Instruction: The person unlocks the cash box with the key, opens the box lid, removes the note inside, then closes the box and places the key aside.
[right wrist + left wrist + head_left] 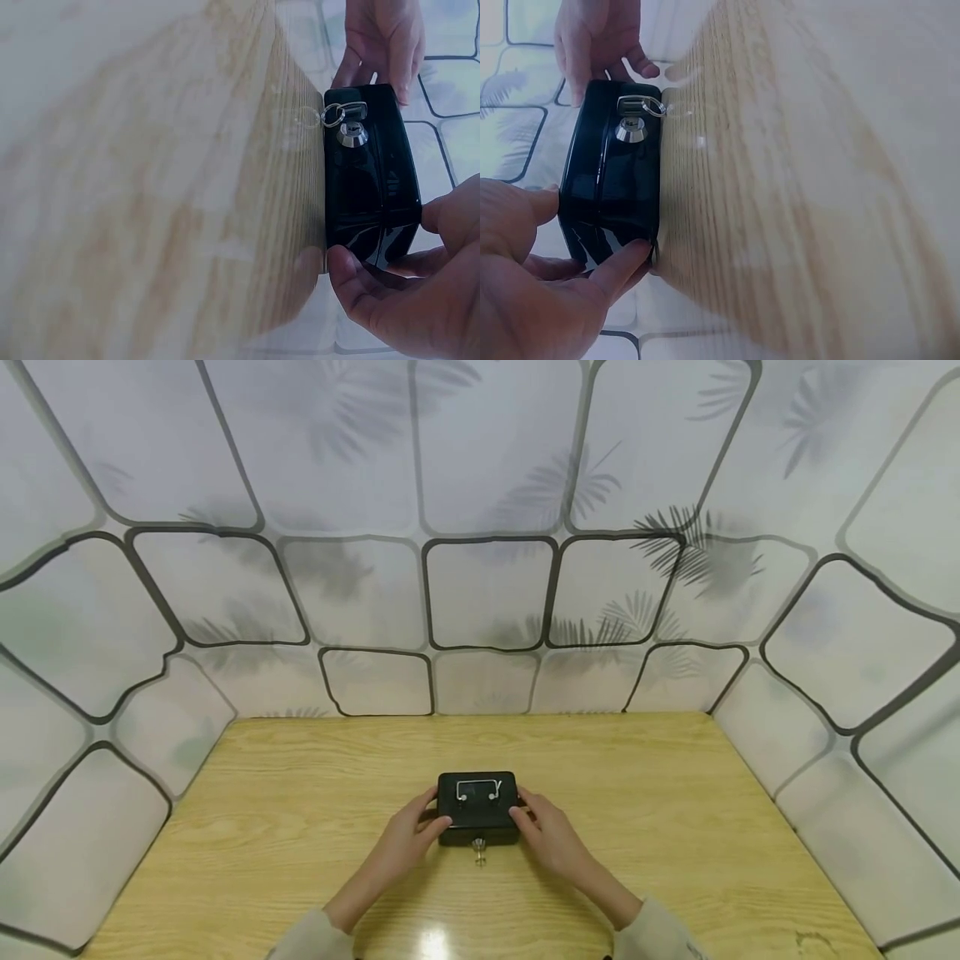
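Observation:
A small black cash box [477, 814] sits on the wooden table with its lid down and a silver wire handle [477, 789] on top. A key on a ring [654, 106] is in the lock [631, 130] on the box's front face. My left hand [405, 837] holds the box's left end, thumb at the lid's edge and fingers along the side. At the opposite end my right hand [553, 835] grips it likewise, its thumb on the lid edge; its fingers [360, 289] bend against the side in the right wrist view.
The light wood table [300, 793] spreads around the box. Pale cloth walls [487, 602] with dark rounded outlines and leaf prints stand at its back and both sides. A light sleeve [315, 937] covers each forearm.

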A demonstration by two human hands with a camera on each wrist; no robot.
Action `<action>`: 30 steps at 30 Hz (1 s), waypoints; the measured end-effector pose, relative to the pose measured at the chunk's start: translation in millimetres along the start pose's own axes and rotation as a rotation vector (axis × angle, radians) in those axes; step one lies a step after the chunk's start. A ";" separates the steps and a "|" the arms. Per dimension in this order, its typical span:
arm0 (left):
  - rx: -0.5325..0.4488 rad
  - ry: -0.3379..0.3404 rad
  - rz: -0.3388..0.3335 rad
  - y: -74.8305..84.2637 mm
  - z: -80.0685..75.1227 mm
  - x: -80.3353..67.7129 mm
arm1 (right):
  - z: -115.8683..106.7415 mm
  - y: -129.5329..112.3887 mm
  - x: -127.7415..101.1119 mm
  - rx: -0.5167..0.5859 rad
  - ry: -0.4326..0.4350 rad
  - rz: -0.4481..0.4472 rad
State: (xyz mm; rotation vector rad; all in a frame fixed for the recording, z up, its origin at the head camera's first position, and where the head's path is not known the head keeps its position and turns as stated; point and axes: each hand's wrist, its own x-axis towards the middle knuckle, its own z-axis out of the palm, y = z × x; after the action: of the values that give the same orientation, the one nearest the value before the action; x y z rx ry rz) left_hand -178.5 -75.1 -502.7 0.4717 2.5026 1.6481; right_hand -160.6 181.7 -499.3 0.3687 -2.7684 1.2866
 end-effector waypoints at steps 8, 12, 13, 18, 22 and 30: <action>0.020 0.015 0.023 -1.9 1.6 0.1 | 0.5 -1.3 -0.3 0.006 0.010 -0.002; 0.033 0.017 0.030 -2.4 2.5 0.4 | 0.3 -4.0 -0.8 0.020 0.049 0.023; 0.032 0.017 0.029 -2.4 2.6 0.3 | 0.0 -5.0 -1.2 0.022 0.058 0.032; 0.025 0.014 0.032 -0.1 1.1 -0.8 | -1.7 -7.4 -5.6 0.011 0.065 0.061; 0.030 0.002 0.044 2.4 -0.5 -2.0 | -4.1 -9.9 -11.9 0.022 0.062 0.080; 0.088 -0.022 0.062 1.2 -1.9 -1.7 | -7.8 -22.0 -23.0 0.065 0.135 0.107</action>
State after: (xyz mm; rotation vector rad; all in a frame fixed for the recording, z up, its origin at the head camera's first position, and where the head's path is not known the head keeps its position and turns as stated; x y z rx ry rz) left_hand -177.1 -76.8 -501.0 0.5792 2.5787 1.5491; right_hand -133.3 178.3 -481.6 0.1334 -2.6713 1.3728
